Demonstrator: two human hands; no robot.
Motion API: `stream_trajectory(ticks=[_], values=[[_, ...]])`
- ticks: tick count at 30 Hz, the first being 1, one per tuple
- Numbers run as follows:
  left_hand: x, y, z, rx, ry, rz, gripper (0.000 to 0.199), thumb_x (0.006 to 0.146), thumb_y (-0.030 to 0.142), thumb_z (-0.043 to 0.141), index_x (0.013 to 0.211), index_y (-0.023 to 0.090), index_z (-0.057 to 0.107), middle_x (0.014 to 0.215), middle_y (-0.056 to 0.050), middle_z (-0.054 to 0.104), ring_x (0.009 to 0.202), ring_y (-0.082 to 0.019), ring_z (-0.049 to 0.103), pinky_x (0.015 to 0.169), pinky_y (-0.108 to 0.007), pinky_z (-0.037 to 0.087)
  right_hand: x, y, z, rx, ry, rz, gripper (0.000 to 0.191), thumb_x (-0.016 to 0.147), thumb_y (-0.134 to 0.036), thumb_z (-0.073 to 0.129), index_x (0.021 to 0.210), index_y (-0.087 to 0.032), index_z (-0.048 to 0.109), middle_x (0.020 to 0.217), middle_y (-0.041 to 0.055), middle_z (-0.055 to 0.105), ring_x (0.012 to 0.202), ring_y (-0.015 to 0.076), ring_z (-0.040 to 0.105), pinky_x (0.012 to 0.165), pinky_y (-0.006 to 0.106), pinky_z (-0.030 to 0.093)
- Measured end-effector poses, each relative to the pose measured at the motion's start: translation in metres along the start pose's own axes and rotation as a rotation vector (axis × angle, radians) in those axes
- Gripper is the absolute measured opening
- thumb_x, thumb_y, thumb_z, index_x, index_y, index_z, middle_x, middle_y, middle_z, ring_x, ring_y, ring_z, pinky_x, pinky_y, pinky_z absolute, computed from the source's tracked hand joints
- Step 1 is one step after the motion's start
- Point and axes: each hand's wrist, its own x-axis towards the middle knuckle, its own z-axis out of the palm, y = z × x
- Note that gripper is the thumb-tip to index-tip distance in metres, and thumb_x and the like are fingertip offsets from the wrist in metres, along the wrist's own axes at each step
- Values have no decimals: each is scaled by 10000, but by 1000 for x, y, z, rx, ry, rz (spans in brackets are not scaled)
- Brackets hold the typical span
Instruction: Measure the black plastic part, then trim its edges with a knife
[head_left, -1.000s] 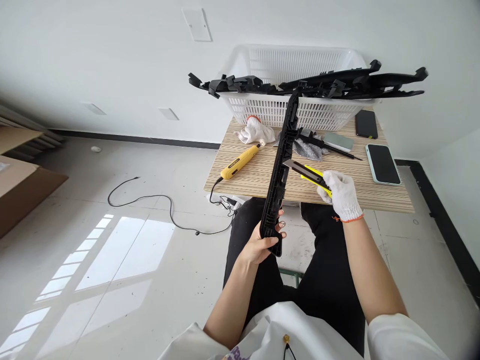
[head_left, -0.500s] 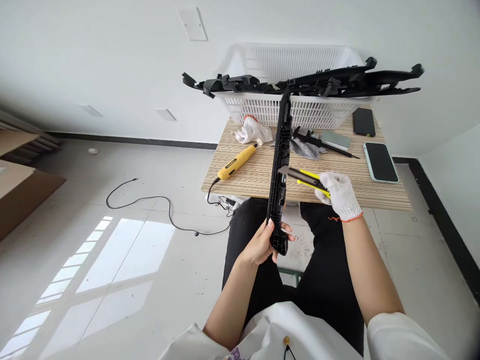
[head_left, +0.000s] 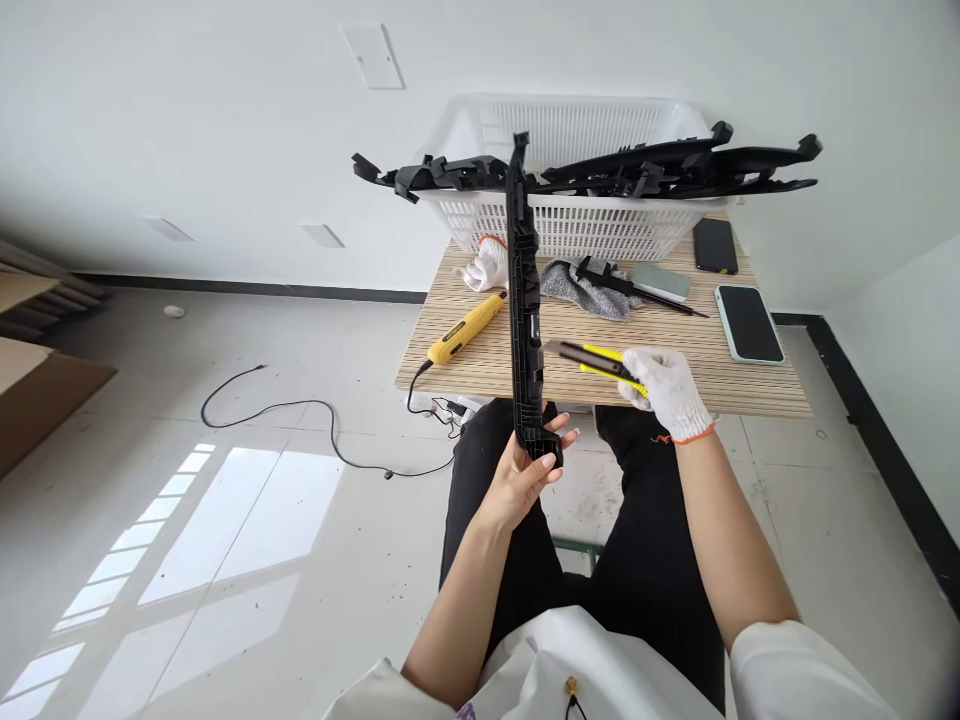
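My bare left hand (head_left: 527, 470) grips the lower end of a long black plastic trim piece (head_left: 526, 300), held nearly upright over my lap and the table's front edge. Its ribbed side faces me, and its top overlaps the basket. In a white knit glove, my right hand (head_left: 664, 388) is closed round a yellow-and-black utility knife (head_left: 600, 361). The blade is out and points left, its tip close to the trim piece's right edge; I cannot tell whether they touch.
A white plastic basket (head_left: 600, 230) with several black trim pieces (head_left: 652, 172) stands at the table's back. On the wooden table (head_left: 645, 390) lie a yellow corded rotary tool (head_left: 466, 330), a white glove (head_left: 487, 265), a grey cloth (head_left: 581, 290), a caliper (head_left: 615, 282) and two phones (head_left: 750, 322).
My left hand has moved up and slightly left, turning the trim piece so its top leans left. The knife in my right hand has shifted a little left.
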Motion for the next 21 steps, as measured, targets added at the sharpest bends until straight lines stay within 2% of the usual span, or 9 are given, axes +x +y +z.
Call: stream_trajectory(ticks=[4,7,9,11,14,16,18,21], values=[[0,-2,0,96,-2,61,608,849,241,727,1392,322,465,1369,-107,593,1102,-215,647,541,-158,533,0,1,-3,-2,12,-2,398,762,-388,678,546,-197,404,421,-42,406,342,50,365,325,171,198],[1,-4,-1,148,8,45,560,859,283,717,1370,293,487,1365,-114,580,1067,-203,633,505,-154,524,0,1,-4,-54,-123,55,388,728,-353,709,534,-191,414,435,-45,394,351,55,379,326,173,190],[2,-5,-2,166,20,35,535,865,320,708,1354,279,494,1327,-110,585,1034,-194,631,467,-143,510,-1,0,-4,-40,-95,49,391,714,-338,717,532,-194,403,442,-54,367,366,63,403,330,170,199],[1,-6,-3,181,43,34,472,874,360,691,1305,273,518,1263,-93,585,953,-169,631,386,-125,456,-2,0,-2,-3,-21,22,397,724,-346,702,531,-199,388,435,-60,349,360,60,392,329,169,195],[1,-6,-2,149,56,19,362,879,413,672,1197,283,558,1198,-53,546,787,-114,607,280,-112,331,-3,1,-1,-29,-81,43,365,712,-330,707,529,-188,425,434,-56,366,355,52,377,329,169,188],[0,-5,0,86,55,10,296,888,426,658,1138,290,575,1160,-26,519,641,-54,542,270,-100,262,-4,2,-1,-6,-16,15,337,717,-336,699,544,-185,452,438,-53,374,370,62,404,333,168,205],[0,-2,3,24,60,11,223,913,413,632,1091,283,595,1104,0,503,516,9,417,297,-85,226,-4,2,-2,40,68,-31,341,738,-354,668,548,-192,437,436,-50,379,369,65,406,333,172,212],[1,2,6,-73,74,11,167,933,377,617,1049,257,623,1024,22,504,450,47,281,345,-79,236,-4,1,-4,7,-27,13,368,712,-319,676,520,-198,386,433,-48,380,355,58,389,330,175,199]])
